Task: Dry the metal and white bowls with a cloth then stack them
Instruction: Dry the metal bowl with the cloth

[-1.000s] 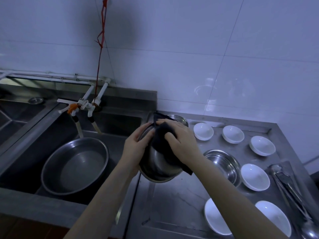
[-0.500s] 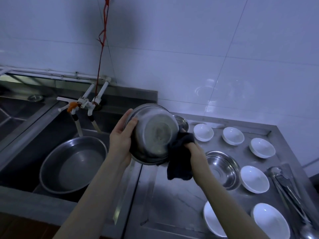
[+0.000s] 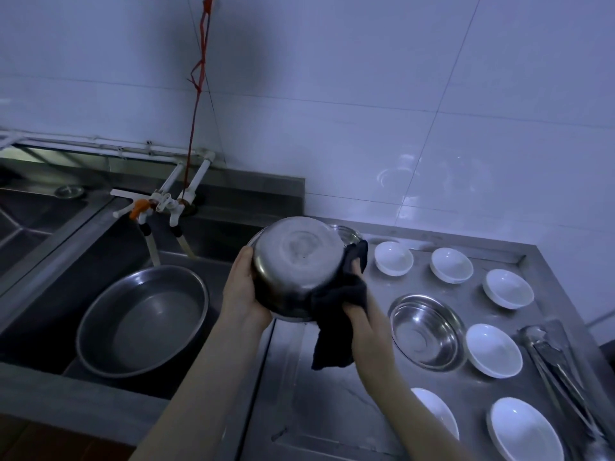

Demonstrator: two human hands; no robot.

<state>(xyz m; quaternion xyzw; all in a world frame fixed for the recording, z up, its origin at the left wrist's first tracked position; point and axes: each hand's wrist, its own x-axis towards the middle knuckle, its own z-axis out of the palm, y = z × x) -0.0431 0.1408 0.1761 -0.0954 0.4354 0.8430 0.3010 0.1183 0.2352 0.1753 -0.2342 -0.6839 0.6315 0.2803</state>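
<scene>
Stainless steel fills most of the view: a metal bowl [image 3: 297, 267] is held up between the two hands, above the seam where the sink [image 3: 100, 234] meets the counter [image 3: 332, 387], with its underside turned toward the camera. The bowl's left rim is gripped by the left hand [image 3: 244, 294], whose fingers are hidden behind the bowl. A dark cloth [image 3: 336, 314] is clutched by the right hand [image 3: 357, 314] and pressed against the bowl's right side; part of the cloth is draped over the rim above that hand and the rest hangs loosely below it.

Just right of the right hand, a second metal bowl [image 3: 427, 331] is set upright on the counter. Behind the held bowl, the rim of another metal bowl [image 3: 349, 232] is partly seen. White bowls are spread over the counter to the right of the hands: three in a far row [image 3: 393, 257] [image 3: 451, 265] [image 3: 508, 288], one [image 3: 493, 350] just beside the upright metal bowl, and two nearest the camera [image 3: 436, 414] [image 3: 525, 430], the first partly covered by the right forearm. Metal tongs [image 3: 555, 361] are laid along the counter's right edge.

To the left of the left hand, a wide metal basin [image 3: 143, 319] is seated in the sink, under white taps [image 3: 166, 204] with an orange handle. A red cord [image 3: 196, 94] is hung down the tiled wall [image 3: 366, 94] to the taps.
</scene>
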